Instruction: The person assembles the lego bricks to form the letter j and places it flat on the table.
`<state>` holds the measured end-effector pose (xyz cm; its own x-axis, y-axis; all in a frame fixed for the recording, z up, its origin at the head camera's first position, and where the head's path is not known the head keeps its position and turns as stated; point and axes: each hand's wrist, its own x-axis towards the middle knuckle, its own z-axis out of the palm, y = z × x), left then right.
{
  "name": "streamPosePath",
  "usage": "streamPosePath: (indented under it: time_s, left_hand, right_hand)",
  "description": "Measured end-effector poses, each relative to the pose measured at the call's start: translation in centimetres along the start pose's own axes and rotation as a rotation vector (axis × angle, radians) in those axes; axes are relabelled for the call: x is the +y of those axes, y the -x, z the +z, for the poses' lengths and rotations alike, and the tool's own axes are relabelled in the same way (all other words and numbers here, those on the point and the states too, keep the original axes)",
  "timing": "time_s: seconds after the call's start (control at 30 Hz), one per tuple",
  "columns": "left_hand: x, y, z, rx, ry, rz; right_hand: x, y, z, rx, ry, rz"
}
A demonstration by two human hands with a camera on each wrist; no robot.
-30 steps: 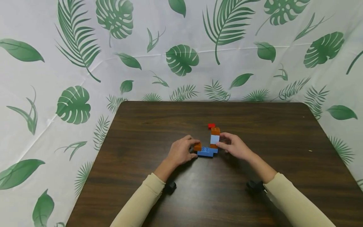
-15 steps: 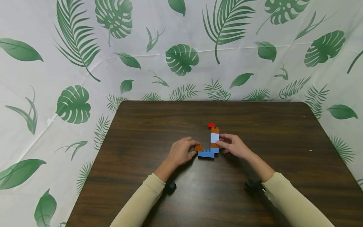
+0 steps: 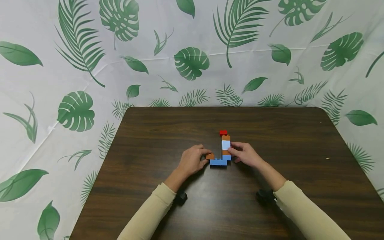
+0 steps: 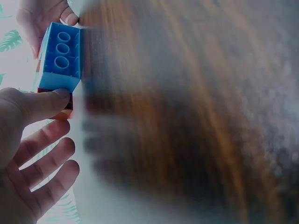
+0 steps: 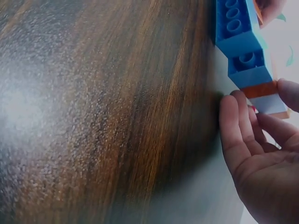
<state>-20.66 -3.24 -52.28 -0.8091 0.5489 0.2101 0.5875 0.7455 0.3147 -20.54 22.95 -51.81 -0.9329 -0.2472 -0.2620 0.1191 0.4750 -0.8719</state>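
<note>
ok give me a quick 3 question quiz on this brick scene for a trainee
1. True or false: the left hand touches the low orange brick on the blue base.
2. Which brick lies apart on the table, behind the tower? A) red B) green C) yellow
3. Fill in: the right hand holds the ____ from its right side.

Key:
1. True
2. A, the red brick
3. tower
</note>
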Motion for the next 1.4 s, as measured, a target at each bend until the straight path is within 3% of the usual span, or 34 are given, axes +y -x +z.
streamPosePath:
  time_s: [0.5,1.4]
  left_hand:
    - [-0.29,-0.19,0.47,-0.009,0.024,-0.027]
    - [-0.53,-0.34,0.46,-0.058,0.031,-0.048]
  right_hand:
    - [0.01,-0.61,0.26,0.006,0.080,0.021]
    - [0.24,-0.70,0.48,0.029,0.075,0.021]
